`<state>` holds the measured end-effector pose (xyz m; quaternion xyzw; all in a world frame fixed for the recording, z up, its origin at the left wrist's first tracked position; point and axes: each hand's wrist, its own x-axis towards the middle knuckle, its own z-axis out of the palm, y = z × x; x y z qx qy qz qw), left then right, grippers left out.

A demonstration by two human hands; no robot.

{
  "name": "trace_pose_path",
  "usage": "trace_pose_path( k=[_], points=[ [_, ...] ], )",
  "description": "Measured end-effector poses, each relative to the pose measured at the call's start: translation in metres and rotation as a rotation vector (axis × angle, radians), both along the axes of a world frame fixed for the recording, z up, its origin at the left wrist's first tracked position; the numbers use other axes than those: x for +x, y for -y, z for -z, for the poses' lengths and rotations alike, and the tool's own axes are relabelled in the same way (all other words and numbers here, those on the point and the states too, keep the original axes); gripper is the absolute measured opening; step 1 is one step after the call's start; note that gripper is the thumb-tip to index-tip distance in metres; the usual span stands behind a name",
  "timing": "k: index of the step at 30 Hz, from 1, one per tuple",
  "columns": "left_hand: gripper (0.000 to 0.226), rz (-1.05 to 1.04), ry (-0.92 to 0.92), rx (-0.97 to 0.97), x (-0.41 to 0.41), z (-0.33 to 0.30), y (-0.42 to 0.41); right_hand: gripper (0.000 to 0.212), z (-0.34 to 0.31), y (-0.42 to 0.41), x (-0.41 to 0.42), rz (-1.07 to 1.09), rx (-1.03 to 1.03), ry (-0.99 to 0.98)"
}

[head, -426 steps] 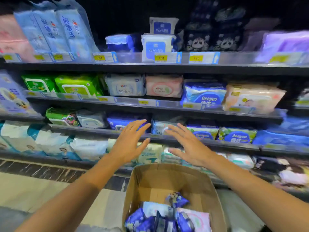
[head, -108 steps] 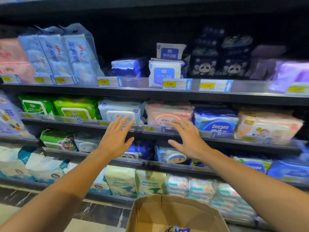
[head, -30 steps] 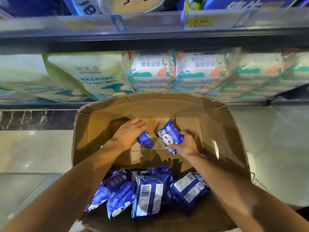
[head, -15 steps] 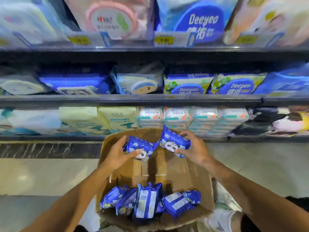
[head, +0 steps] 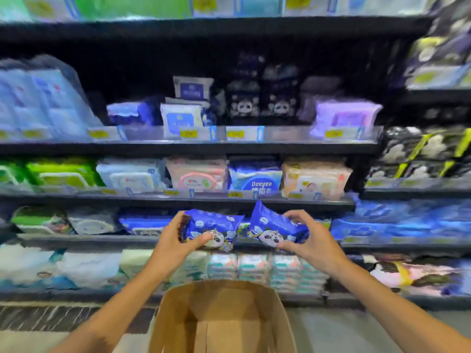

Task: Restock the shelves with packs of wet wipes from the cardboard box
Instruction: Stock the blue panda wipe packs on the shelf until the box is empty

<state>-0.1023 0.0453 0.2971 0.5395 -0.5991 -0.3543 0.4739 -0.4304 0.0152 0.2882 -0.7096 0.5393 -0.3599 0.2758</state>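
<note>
Carrying step, by my reading: left hand pinches one blue panda pack and right hand pinches another blue panda pack, both at frame centre above the cardboard box at bottom centre. Next likely calls for lifting them to the matching panda packs on the upper-centre shelf. Only "Deeyeo" reads; price tags blurred.

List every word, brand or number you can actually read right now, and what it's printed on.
"Deeyeo": on the blue wipes pack on the middle shelf; the characters under it are blurred.
Yellow price tags on the shelf rails: digits too blurred to read.
Blue panda packs in the left hand and right hand: print too small to read.
All other packs: blurred, unreadable.
</note>
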Motion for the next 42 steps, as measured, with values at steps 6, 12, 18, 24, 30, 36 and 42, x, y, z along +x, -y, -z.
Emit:
trace_pose_path(
  k=[6, 12, 18, 24, 30, 36, 42],
  points=[
    [0.034, -0.003, -0.004, -0.161, -0.013, -0.073, 0.006, 0.056, -0.083, 0.001, -0.013, 0.015, -0.16, -0.018],
    [0.041, 0.015, -0.004, -0.245, -0.018, -0.128, 0.037, 0.055, -0.161, 0.024, -0.028, 0.023, -0.371, -0.082],
    [0.049, -0.013, 0.034, -0.3, -0.04, -0.186, 0.082, 0.059, -0.213, 0.071, -0.035, 0.057, -0.462, -0.156],
    [0.067, -0.026, 0.047, -0.355, -0.045, -0.219, 0.132, 0.063, -0.24, 0.149, -0.026, 0.083, -0.495, -0.236],
    [0.059, -0.035, 0.063, -0.354, -0.035, -0.217, 0.168, 0.065, -0.24, 0.23, -0.004, 0.129, -0.253, -0.512],
    [0.053, -0.02, 0.133, -0.321, -0.036, -0.218, 0.186, 0.061, -0.238, 0.252, 0.015, 0.2, -0.104, -0.857],
    [0.054, -0.031, 0.122, -0.23, -0.066, -0.233, 0.209, 0.063, -0.241, 0.244, 0.005, 0.245, -0.128, -1.016]
  ],
)
